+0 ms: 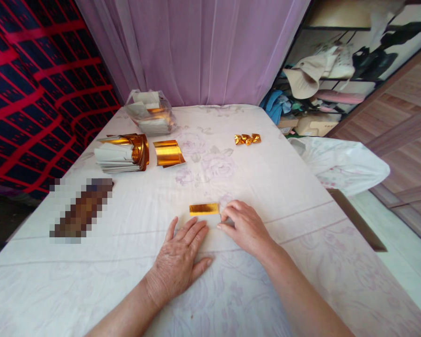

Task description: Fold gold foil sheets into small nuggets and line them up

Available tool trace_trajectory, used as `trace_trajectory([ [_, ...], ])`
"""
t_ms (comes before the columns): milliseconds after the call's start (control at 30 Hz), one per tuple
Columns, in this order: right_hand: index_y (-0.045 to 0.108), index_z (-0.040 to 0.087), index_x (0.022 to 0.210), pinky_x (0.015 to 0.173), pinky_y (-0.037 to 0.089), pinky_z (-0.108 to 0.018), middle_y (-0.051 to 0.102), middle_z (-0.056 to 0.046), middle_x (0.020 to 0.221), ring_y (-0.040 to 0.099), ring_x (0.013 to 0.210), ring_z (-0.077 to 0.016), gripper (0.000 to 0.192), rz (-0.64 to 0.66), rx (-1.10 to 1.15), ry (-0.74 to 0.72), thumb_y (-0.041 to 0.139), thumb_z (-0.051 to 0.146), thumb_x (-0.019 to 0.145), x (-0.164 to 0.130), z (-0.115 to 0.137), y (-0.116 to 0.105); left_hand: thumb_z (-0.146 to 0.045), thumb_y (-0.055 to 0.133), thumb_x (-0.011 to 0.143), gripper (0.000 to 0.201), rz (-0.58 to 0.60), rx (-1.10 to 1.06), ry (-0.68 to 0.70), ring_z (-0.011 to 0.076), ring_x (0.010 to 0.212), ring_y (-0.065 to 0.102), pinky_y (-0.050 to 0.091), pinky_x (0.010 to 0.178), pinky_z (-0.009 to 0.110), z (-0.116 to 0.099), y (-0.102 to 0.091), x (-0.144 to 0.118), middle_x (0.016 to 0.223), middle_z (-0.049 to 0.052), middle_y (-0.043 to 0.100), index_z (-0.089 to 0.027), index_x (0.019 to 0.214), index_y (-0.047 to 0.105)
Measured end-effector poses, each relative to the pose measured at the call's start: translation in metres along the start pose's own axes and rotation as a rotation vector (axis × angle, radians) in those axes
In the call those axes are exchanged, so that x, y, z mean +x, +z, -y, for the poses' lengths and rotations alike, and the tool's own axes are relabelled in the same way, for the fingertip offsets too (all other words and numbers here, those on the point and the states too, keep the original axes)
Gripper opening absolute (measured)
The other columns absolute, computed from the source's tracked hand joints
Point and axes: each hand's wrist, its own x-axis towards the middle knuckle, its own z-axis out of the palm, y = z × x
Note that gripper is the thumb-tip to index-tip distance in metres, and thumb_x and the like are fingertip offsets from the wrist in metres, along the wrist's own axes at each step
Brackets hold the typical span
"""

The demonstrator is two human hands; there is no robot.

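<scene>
A small folded strip of gold foil paper (204, 208) lies on the flower-print tablecloth (294, 187) in front of me. My right hand (243, 227) has its fingertips at the strip's right end, pinching or pressing it. Just below the strip, my left hand (180, 260) rests flat on the cloth with fingers spread, its fingertips close to the foil but not clearly touching it.
At the back left sit a stack of gold and white paper sheets (121, 153), a curled gold sheet (168, 152) and a plastic bag of papers (150, 112). Three folded gold pieces (247, 138) lie farther back. A blurred patch (80, 208) is at left. A white bag (340, 164) hangs off the right edge.
</scene>
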Motion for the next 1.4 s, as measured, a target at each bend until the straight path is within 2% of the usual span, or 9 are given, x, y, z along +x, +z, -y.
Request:
trace_trajectory([
  [233, 0.061, 0.022, 0.078, 0.079, 0.043, -0.029, 0.061, 0.000, 0.088, 0.058, 0.087, -0.0172, 0.011, 0.000, 0.053, -0.024, 0.071, 0.017, 0.077, -0.001, -0.007, -0.003, -0.051, 0.046, 0.093, 0.058, -0.029, 0.016, 0.007, 0.0297, 0.134, 0.042, 0.006, 0.117, 0.057, 0.000, 0.000, 0.000, 0.142, 0.010, 0.052, -0.018, 0.141, 0.044],
  [400, 0.060, 0.022, 0.084, 0.074, 0.043, -0.026, 0.064, 0.001, 0.085, 0.059, 0.082, -0.0147, 0.009, -0.066, 0.115, -0.049, 0.060, 0.013, 0.084, 0.000, 0.005, 0.005, -0.050, 0.048, 0.092, 0.057, -0.045, 0.030, 0.015, 0.0298, 0.133, 0.043, 0.006, 0.117, 0.057, 0.000, 0.000, 0.001, 0.140, 0.011, 0.053, -0.016, 0.139, 0.046],
  [567, 0.061, 0.022, 0.081, 0.074, 0.043, -0.026, 0.064, 0.000, 0.084, 0.061, 0.084, -0.0159, 0.009, 0.020, 0.039, -0.017, 0.063, 0.014, 0.084, 0.002, 0.018, 0.009, -0.048, 0.048, 0.092, 0.056, -0.033, 0.042, 0.011, 0.0294, 0.133, 0.042, 0.002, 0.117, 0.055, 0.000, -0.001, 0.001, 0.143, 0.010, 0.051, -0.018, 0.140, 0.044],
  [833, 0.062, 0.021, 0.083, 0.077, 0.042, -0.027, 0.063, 0.000, 0.088, 0.060, 0.087, -0.0164, 0.006, 0.089, 0.020, 0.027, 0.064, 0.016, 0.085, 0.004, 0.020, 0.006, -0.050, 0.047, 0.093, 0.059, -0.012, 0.023, 0.000, 0.0291, 0.132, 0.043, 0.003, 0.116, 0.059, -0.001, -0.002, 0.003, 0.143, 0.008, 0.050, -0.025, 0.145, 0.037],
  [1033, 0.062, 0.021, 0.085, 0.078, 0.041, -0.027, 0.063, -0.001, 0.089, 0.059, 0.089, -0.0168, 0.006, 0.120, 0.028, 0.038, 0.062, 0.015, 0.086, 0.004, 0.018, 0.008, -0.050, 0.050, 0.091, 0.058, -0.021, 0.020, -0.009, 0.0293, 0.132, 0.042, -0.001, 0.116, 0.058, -0.001, 0.000, 0.003, 0.142, 0.009, 0.051, -0.022, 0.141, 0.043],
  [1233, 0.062, 0.021, 0.084, 0.077, 0.040, -0.027, 0.062, -0.002, 0.089, 0.058, 0.088, -0.0162, 0.006, 0.112, 0.070, 0.047, 0.061, 0.015, 0.086, 0.005, 0.016, 0.009, -0.052, 0.045, 0.093, 0.053, -0.090, 0.009, -0.003, 0.0246, 0.132, 0.045, -0.015, 0.116, 0.047, 0.003, 0.004, 0.001, 0.139, 0.006, 0.056, -0.020, 0.135, 0.050],
  [1400, 0.063, 0.021, 0.085, 0.076, 0.039, -0.026, 0.063, -0.002, 0.089, 0.058, 0.087, -0.0162, 0.007, 0.108, 0.073, 0.049, 0.061, 0.015, 0.086, 0.006, 0.017, 0.009, -0.050, 0.047, 0.093, 0.053, -0.060, 0.052, 0.023, 0.0277, 0.134, 0.042, -0.010, 0.117, 0.051, 0.010, -0.001, -0.003, 0.142, 0.006, 0.053, -0.020, 0.136, 0.049],
])
